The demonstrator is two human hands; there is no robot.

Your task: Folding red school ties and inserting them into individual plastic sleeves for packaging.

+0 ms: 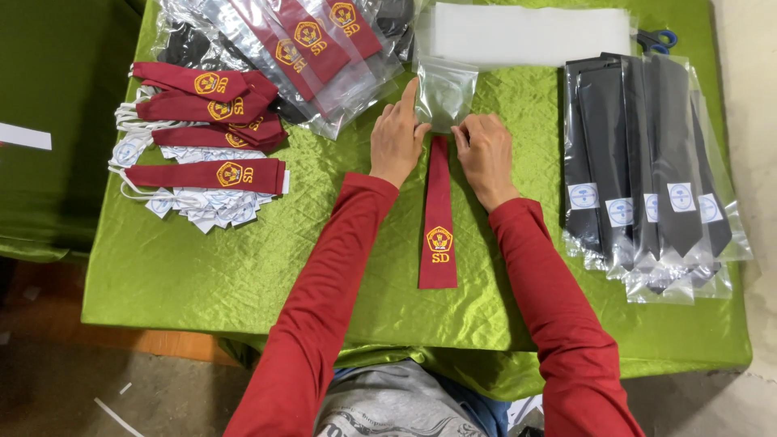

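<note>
While the narrow top of the maroon necktie lies flat on the green satin tablecloth between the two wrists, its upper end is held at the mouth of a small clear plastic sleeve that rests just beyond it, toward the far edge of the table. The left hand is laid palm-down beside the tie's top, its index finger stretched forward along the sleeve's left edge and the remaining fingers loosely curled; the sleeve's lower left corner appears to be pinned or pinched there, though the thumb is hidden and the exact grip cannot be told. The right hand is set just right of the tie's tip, fingers bent and bunched close, seemingly pressing on the sleeve's lower right corner. For the step in hand to go well, the sleeve's opening would best be kept spread evenly by both hands, and the tie kept straight and centred so that its end enters without folding or catching on the slippery film. The embroidered yellow emblem faces up near the wide end, closest to the body. A stack of unbagged maroon ties lies at the left, bagged maroon ties at the far left, bagged black ties at the right, a pile of empty sleeves at the far side, and blue-handled scissors beyond them.
</note>
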